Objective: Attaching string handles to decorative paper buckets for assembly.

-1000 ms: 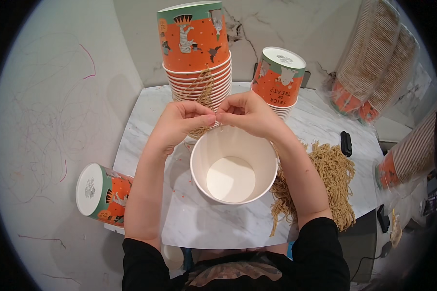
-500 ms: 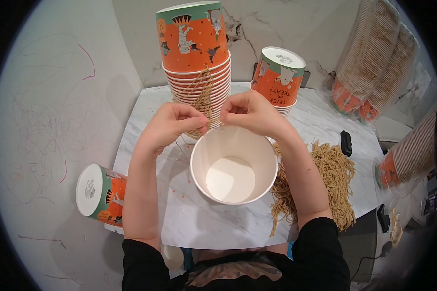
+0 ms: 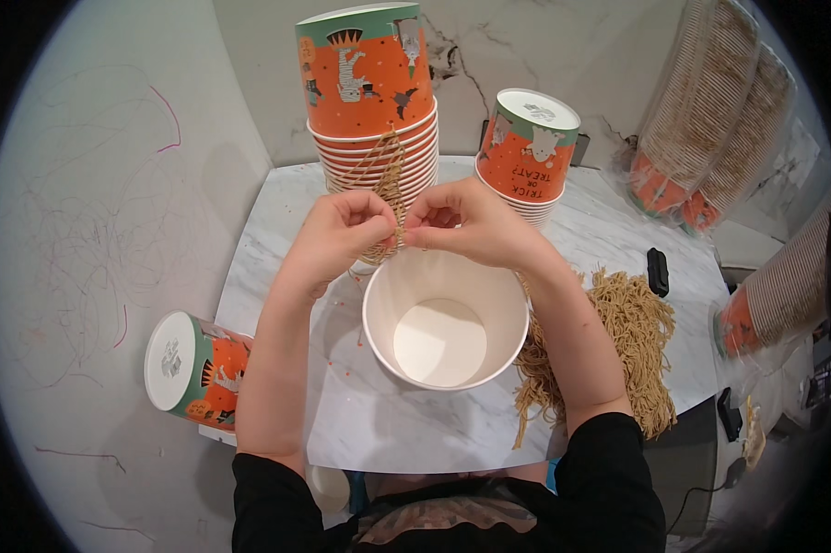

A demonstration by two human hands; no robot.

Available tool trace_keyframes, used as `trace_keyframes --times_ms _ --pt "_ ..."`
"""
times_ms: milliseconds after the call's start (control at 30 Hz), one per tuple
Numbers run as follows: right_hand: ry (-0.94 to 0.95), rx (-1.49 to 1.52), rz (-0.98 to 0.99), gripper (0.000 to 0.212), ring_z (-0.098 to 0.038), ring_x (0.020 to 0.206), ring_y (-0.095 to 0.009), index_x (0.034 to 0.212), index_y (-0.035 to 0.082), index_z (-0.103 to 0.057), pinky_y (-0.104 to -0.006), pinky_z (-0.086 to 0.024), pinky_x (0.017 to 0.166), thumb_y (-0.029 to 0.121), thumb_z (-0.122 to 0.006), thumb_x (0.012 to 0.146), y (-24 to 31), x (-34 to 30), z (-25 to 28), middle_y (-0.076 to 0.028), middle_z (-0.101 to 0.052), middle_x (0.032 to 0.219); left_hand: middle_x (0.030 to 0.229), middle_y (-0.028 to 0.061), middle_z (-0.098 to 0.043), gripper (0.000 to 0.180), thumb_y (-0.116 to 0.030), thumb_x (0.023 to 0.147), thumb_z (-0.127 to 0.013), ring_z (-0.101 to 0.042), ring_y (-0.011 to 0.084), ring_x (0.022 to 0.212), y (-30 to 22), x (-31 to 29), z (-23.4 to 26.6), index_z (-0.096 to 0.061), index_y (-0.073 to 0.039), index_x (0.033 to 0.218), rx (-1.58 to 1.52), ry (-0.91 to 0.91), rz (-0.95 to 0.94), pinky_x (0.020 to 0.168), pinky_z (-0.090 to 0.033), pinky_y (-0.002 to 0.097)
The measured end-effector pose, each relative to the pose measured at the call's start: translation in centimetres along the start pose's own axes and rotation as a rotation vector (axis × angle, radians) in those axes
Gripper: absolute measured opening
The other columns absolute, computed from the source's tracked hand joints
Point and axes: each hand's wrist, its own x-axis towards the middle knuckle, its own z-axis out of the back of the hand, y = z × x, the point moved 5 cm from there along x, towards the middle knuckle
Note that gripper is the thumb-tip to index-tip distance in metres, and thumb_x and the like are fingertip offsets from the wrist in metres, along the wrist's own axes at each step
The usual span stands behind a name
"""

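A white-lined paper bucket (image 3: 445, 341) stands upright in front of me with its open mouth up and nothing in it. Just above its far rim my left hand (image 3: 346, 235) pinches a bit of tan cord (image 3: 399, 237). My right hand (image 3: 471, 226) comes in from the other side, thumb and forefinger closed at the same bit of cord, so the fingertips almost meet. More tan cord loops (image 3: 390, 175) hang down the tall stack of upturned orange buckets (image 3: 369, 83) just beyond my hands. Partly under my right forearm lies a pile of tan cords (image 3: 627, 341).
A shorter stack of upturned buckets (image 3: 526, 161) stands at the back right. One bucket (image 3: 194, 369) lies on its side at the left table edge. A small black object (image 3: 657, 272) sits beyond the cord pile. Bagged bucket stacks (image 3: 715, 120) lean at the far right.
My right hand has moved left, closing the small gap to my left hand. My left hand has shifted slightly, and the bucket has hardly moved.
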Motion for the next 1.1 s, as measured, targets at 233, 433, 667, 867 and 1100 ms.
trace_keyframes --times_ms 233,433,667,867,1100 --pt "-0.055 0.047 -0.075 0.014 -0.062 0.077 -0.006 0.094 -0.002 -0.071 -0.0238 -0.05 0.071 0.012 -0.073 0.092 -0.3 0.0 0.3 0.0 -0.069 0.082 0.083 0.0002 -0.066 0.006 -0.006 0.089 -0.06 -0.061 0.0076 0.074 1.0 0.6 -0.1 -0.065 -0.003 0.087 -0.047 -0.055 -0.07 0.07 -0.047 0.0227" --pt "-0.052 0.03 -0.066 0.014 -0.06 0.077 -0.005 0.092 -0.001 -0.069 -0.0236 -0.049 0.07 0.013 -0.071 0.094 -0.6 0.2 0.2 0.001 -0.067 0.081 0.08 -0.0006 -0.065 0.006 -0.005 0.089 -0.06 -0.059 0.0064 0.074 1.3 0.6 0.8 -0.064 -0.002 0.086 0.054 -0.166 -0.095 0.067 -0.045 0.0214" --pt "-0.036 0.013 -0.008 0.01 -0.059 0.074 -0.006 0.089 -0.001 -0.069 -0.0259 -0.049 0.068 0.009 -0.071 0.089 -0.8 0.1 0.3 -0.001 -0.069 0.079 0.073 -0.0061 -0.059 0.008 -0.008 0.083 -0.067 -0.048 0.001 0.066 0.3 0.3 0.9 -0.064 -0.002 0.08 0.094 -0.146 -0.137 0.059 -0.04 0.0205" --pt "-0.024 -0.074 0.042 0.009 -0.057 0.072 -0.006 0.088 -0.001 -0.069 -0.0252 -0.049 0.067 0.008 -0.07 0.089 -0.7 -0.1 0.9 0.0 -0.067 0.077 0.074 -0.0057 -0.059 0.005 -0.005 0.084 -0.067 -0.049 0.0013 0.068 0.1 0.3 1.9 -0.065 -0.001 0.081 0.153 -0.223 -0.184 0.061 -0.041 0.0208" --pt "-0.085 0.016 -0.073 0.013 -0.059 0.078 -0.006 0.091 -0.001 -0.07 -0.0242 -0.05 0.074 0.011 -0.072 0.092 -1.0 -0.3 2.3 0.002 -0.067 0.083 0.084 -0.0046 -0.065 0.019 -0.011 0.088 -0.075 -0.051 0.0039 0.073 -2.7 -1.8 5.6 -0.072 0.0 0.104 0.144 -0.301 -0.237 0.067 -0.043 0.0213"
